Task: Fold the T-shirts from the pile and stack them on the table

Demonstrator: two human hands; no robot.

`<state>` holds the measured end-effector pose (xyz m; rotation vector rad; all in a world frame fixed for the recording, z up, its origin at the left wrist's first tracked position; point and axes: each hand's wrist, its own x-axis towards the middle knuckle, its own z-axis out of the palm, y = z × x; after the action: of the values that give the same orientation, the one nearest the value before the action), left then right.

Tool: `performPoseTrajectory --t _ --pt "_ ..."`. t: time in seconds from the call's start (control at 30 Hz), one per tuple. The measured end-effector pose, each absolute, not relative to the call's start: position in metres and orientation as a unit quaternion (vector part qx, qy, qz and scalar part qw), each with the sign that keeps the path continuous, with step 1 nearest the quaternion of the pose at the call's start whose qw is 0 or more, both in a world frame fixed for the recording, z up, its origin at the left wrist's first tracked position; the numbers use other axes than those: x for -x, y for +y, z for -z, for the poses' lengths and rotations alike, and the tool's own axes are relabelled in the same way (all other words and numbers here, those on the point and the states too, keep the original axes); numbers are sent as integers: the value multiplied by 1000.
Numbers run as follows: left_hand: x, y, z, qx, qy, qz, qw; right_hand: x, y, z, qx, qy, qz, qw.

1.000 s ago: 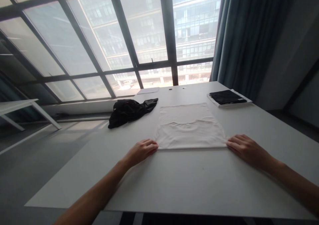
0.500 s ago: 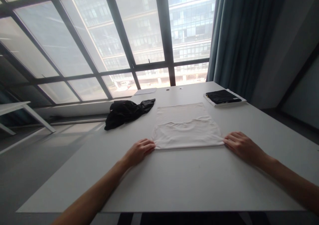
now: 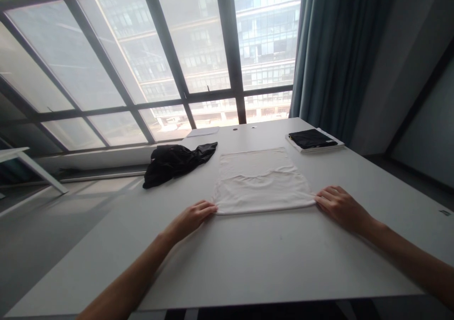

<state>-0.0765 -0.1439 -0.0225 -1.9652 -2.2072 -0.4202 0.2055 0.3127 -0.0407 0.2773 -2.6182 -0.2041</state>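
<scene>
A white shirt [image 3: 262,192] lies folded flat on the white table [image 3: 241,263], its near part doubled over the far part and a curved edge showing across the middle. At its near left corner, my left hand [image 3: 198,214] pinches the cloth with fingers closed. My right hand [image 3: 336,203] grips the near right corner the same way, thumb hidden beneath the fingers. Between the two hands the near fold runs almost straight, and slight wrinkles show on the upper layer.
A crumpled black garment [image 3: 177,161] lies at the table's left edge. A stack of folded clothes, black on white [image 3: 312,139], sits at the back right. Farther back are a pale flat sheet [image 3: 203,132] and a small dark disc [image 3: 235,129]. Windows and a curtain [image 3: 333,50] stand behind.
The view has shifted slightly, so everything appears a little farther left. Both hands keep hold of the shirt's near corners; the shirt itself looks the same.
</scene>
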Motion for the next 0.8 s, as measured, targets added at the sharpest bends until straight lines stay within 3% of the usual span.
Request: performPoseTrajectory --t 0.27,0.53,0.8 --pt "73 -148 19 664 -730 124 103 -208 321 37 -111 -960 76 247" --pt "57 -156 10 666 -737 106 57 -229 309 34 -124 -949 57 284" --pt "35 -162 -2 647 -740 177 41 -243 309 9 -135 -948 29 286"
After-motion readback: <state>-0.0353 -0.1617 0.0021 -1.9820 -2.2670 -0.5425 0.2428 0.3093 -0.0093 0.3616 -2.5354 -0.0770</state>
